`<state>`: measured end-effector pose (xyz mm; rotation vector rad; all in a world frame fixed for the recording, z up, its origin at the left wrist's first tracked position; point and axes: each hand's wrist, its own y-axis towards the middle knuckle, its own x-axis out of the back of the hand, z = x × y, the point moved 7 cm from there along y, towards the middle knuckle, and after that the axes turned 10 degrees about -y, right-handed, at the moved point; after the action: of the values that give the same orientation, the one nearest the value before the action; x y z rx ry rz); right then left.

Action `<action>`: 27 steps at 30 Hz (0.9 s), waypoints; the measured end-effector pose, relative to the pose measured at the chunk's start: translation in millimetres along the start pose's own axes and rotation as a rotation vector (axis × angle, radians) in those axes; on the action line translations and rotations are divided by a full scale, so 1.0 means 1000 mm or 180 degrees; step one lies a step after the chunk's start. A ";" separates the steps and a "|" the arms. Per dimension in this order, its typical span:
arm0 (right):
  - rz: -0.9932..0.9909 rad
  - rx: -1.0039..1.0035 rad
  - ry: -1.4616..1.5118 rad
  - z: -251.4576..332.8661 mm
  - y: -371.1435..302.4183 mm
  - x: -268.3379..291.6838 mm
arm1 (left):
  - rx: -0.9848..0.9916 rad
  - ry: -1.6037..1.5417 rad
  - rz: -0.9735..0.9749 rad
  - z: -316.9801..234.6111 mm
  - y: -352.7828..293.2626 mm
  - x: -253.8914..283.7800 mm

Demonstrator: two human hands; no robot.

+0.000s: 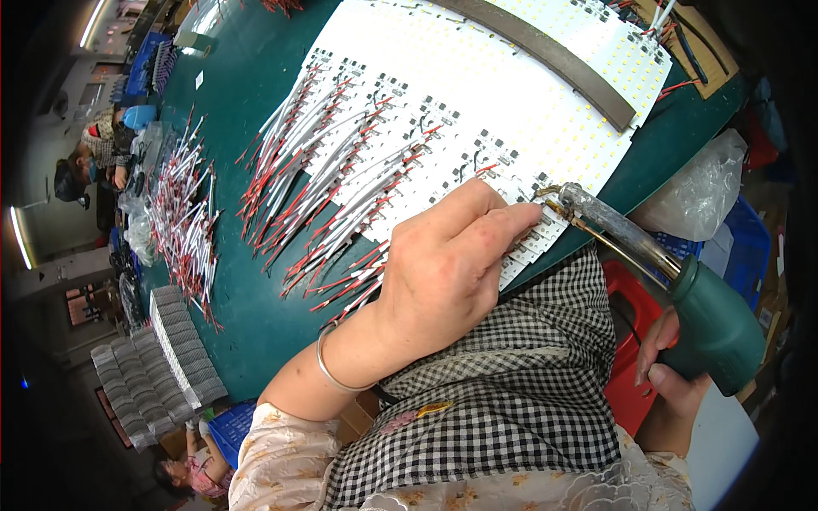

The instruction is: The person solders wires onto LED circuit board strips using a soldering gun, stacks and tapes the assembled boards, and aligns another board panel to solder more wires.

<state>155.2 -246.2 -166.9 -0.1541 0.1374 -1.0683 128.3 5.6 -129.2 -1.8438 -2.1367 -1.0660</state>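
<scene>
Evidently, the green soldering gun (722, 332) is clasped by its handle in the right hand (679, 400), its tip held just beside the bunched fingertips of the left hand (447, 264); whether a wire is pinched there cannot be told. Under and beyond the left hand, white LED boards (532, 111) are spread: probably light, stiff, fragile, best lifted by their edges.

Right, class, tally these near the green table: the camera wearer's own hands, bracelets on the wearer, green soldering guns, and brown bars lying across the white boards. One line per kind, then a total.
Left hand and right hand: 2
Bracelet: 1
Soldering gun: 1
Brown bar: 1
Total: 5
</scene>
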 end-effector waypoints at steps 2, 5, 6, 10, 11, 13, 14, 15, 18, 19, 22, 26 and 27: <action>-0.0084 0.0049 0.0199 -0.001 -0.002 0.001 | -0.0005 -0.0003 0.0003 0.000 0.000 0.000; -0.0128 0.0172 0.0414 0.002 -0.003 0.009 | -0.0020 -0.0021 -0.0001 -0.001 0.001 0.001; -0.0048 0.0252 0.0511 0.000 -0.004 0.011 | -0.0030 -0.0037 -0.0005 -0.001 0.001 0.001; 0.0067 0.0274 0.0509 0.003 -0.002 0.012 | -0.0034 0.0010 -0.0013 -0.001 0.000 0.001; 0.0076 0.0290 0.0508 0.003 -0.001 0.011 | -0.0005 0.0025 -0.0014 -0.001 0.000 0.001; 0.0083 0.0308 0.0505 0.003 -0.003 0.011 | 0.0022 0.0039 -0.0013 -0.002 0.000 0.001; 0.0064 0.0271 0.0524 0.003 -0.005 0.012 | 0.0051 0.0045 -0.0025 -0.002 0.001 0.001; 0.0045 0.0234 0.0542 0.003 -0.008 0.013 | 0.0080 0.0050 -0.0038 -0.002 0.002 0.001; -0.0013 0.0074 0.0531 0.006 -0.014 0.017 | 0.0789 -0.0496 -0.0046 0.007 0.007 0.004; -0.0016 0.0076 0.0531 0.006 -0.016 0.018 | 0.0786 -0.0497 -0.0044 0.008 0.007 0.005; 0.0030 0.0000 0.0518 0.005 -0.020 0.020 | 0.0892 -0.0816 0.0021 0.014 0.008 0.004; 0.0149 -0.0045 0.0453 0.004 -0.021 0.017 | 0.0872 -0.0634 0.0111 0.011 0.008 0.001; 0.0139 -0.0079 0.0419 0.004 -0.022 0.016 | 0.0845 -0.0691 0.0064 0.012 0.009 0.003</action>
<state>145.1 -270.6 -159.5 -0.1027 0.2716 -1.0333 139.6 15.2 -133.1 -1.9203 -2.2389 -0.5651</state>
